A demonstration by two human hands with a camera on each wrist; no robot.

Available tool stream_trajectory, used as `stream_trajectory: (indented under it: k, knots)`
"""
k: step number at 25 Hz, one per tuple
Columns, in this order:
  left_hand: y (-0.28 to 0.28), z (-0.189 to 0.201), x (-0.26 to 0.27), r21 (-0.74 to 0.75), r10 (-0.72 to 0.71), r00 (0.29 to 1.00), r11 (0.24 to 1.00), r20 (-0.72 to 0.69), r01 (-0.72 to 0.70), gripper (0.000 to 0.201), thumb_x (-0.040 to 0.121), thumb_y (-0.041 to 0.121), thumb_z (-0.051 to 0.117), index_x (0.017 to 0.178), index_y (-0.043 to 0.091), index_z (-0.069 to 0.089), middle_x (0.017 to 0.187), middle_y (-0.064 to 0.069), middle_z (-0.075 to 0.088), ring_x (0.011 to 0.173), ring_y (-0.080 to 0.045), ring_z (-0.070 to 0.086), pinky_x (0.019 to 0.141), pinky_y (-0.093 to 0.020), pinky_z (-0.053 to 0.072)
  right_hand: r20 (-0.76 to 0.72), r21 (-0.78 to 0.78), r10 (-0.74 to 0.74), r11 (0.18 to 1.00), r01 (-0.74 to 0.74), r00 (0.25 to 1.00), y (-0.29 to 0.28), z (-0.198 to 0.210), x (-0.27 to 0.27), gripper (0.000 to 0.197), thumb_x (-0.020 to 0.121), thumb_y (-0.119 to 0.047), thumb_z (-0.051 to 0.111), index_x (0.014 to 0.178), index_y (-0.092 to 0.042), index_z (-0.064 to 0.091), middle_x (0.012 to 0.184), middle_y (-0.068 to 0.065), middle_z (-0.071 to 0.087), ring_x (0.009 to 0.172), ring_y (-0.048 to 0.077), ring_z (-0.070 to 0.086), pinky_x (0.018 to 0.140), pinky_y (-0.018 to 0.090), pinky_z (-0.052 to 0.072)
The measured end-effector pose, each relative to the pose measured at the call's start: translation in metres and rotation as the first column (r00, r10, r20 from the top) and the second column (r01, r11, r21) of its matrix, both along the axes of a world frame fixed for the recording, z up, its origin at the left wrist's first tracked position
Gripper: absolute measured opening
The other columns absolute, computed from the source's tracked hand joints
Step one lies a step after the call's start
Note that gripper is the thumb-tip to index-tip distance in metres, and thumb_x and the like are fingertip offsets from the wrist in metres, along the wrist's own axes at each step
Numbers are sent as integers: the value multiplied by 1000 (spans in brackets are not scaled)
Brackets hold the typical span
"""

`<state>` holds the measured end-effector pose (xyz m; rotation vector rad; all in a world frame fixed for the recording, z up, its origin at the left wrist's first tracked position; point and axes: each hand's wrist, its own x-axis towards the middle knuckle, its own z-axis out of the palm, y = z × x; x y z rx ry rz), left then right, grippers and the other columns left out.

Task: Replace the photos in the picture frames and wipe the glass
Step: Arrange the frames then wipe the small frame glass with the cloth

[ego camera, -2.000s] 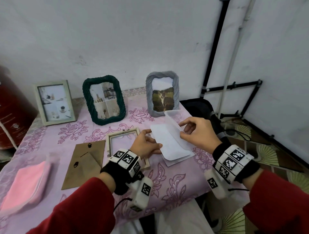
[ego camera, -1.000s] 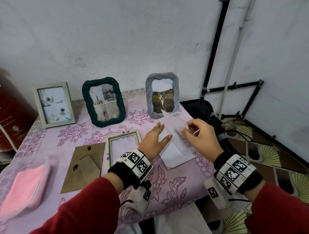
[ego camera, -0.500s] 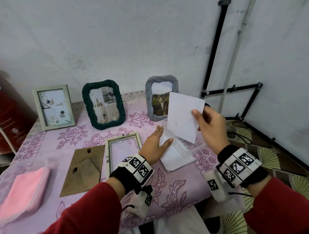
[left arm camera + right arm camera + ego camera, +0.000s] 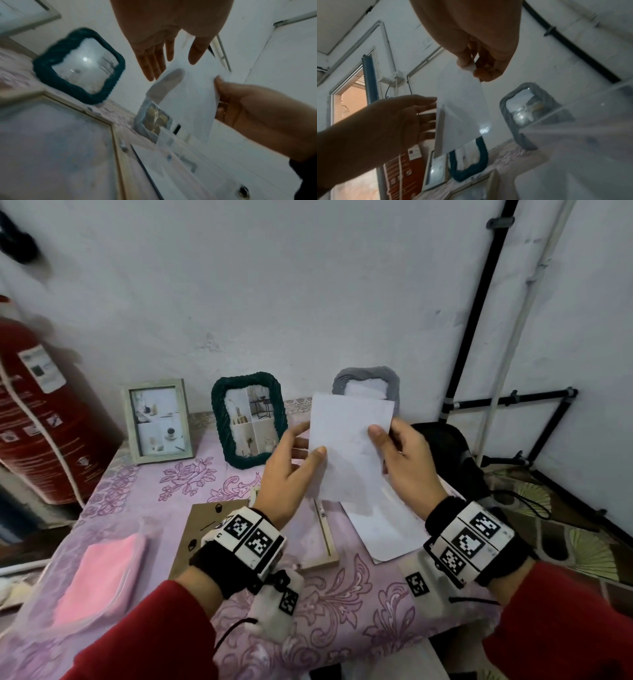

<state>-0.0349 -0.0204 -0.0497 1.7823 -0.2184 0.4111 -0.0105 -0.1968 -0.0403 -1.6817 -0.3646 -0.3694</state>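
Note:
A white photo (image 4: 349, 446), blank back toward me, hangs upright above the table. My right hand (image 4: 383, 440) pinches its right edge between thumb and fingers, as the right wrist view shows (image 4: 471, 67). My left hand (image 4: 301, 453) holds the left edge, thumb on the near face and fingers behind. Under the hands a pale wooden frame (image 4: 325, 539) lies flat on the table, partly hidden by my left wrist. Its brown backing board (image 4: 202, 529) lies to its left. A white sleeve (image 4: 387, 525) lies to the frame's right.
Three frames stand along the wall: a pale one (image 4: 159, 421), a dark green one (image 4: 248, 424) and a grey one (image 4: 368, 378) half hidden by the photo. A pink cloth (image 4: 99, 573) lies at the front left. A red cylinder (image 4: 34, 412) stands left of the table.
My right hand pulled the photo out of the sleeve and raised it. My left hand left the sleeve on the table and came up to hold the photo's left edge.

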Motion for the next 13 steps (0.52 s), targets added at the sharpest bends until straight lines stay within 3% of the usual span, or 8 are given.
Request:
stream_trajectory:
  k: [2, 4, 6, 9, 13]
  knots:
    - [20, 2, -3, 43, 51, 999, 998, 18, -51, 32, 90, 13, 58, 120, 22, 51, 84, 9, 52, 68, 4, 50, 63, -10, 44, -46, -27, 63, 998, -64, 997, 17, -6, 0, 19, 96, -19, 50, 109, -7, 59, 76, -16, 62, 59, -9, 55, 52, 7, 41]
    - [37, -1, -6, 86, 83, 997, 993, 7, -84, 33, 88, 9, 59, 119, 18, 52, 79, 9, 48, 65, 1, 46, 63, -14, 44, -99, -83, 105, 990, -113, 990, 29, -8, 0, 25, 94, -11, 52, 119, -8, 52, 95, 2, 67, 65, -1, 55, 55, 17, 45]
    - [52, -6, -11, 122, 95, 995, 988, -26, -91, 38, 87, 6, 60, 120, 21, 49, 79, 8, 47, 64, 0, 46, 63, -17, 44, -136, -139, 153, 975, -172, 979, 40, -10, 0, 46, 87, 3, 55, 127, -15, 42, 110, 13, 64, 69, 5, 56, 61, 23, 47]
    - [69, -12, -18, 189, 72, 993, 981, -88, -54, 64, 85, 5, 63, 135, 33, 34, 87, -1, 50, 63, -9, 52, 63, -26, 51, -152, -272, 226, 926, -260, 962, 48, -13, 1, 76, 81, 11, 54, 140, -29, 25, 99, 18, 63, 61, 13, 48, 62, 27, 44]
    - [80, -20, -23, 241, 34, 987, 970, -159, 6, 77, 83, 2, 64, 139, 40, 25, 86, -2, 48, 63, -24, 56, 65, -41, 58, -181, -392, 229, 875, -283, 957, 54, -19, 5, 71, 80, 10, 55, 135, -29, 34, 96, 15, 56, 59, 17, 49, 64, 29, 46]
